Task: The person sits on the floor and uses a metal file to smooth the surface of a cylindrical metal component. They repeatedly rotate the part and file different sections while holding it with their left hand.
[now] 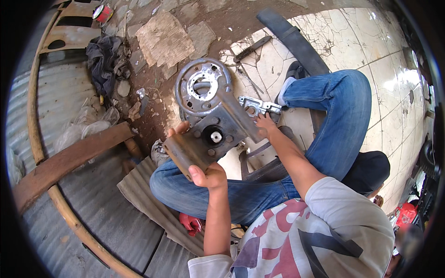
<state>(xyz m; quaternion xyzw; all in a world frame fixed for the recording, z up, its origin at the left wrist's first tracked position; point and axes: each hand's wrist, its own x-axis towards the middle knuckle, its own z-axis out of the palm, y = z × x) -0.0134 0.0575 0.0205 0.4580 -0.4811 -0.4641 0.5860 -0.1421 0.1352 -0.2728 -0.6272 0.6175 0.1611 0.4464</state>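
A heavy grey and brown steel bracket is held tilted in front of me, over my crossed legs. It has a flat plate with bolt heads around a dark central hole, where a shiny shaft end shows. A round ring flange with a bright, bare inner face forms its far end. My left hand grips the near left side, thumb on the near edge and fingertips around the far one. My right hand is at the right side, fingers bent against its edge. Just beyond those fingers is a silver stamped metal plate.
A black flat bar and a dark narrow tool lie on cracked white tiles. Corrugated sheets, a wooden plank and a dark cloth are at left. A red can stands at the far left.
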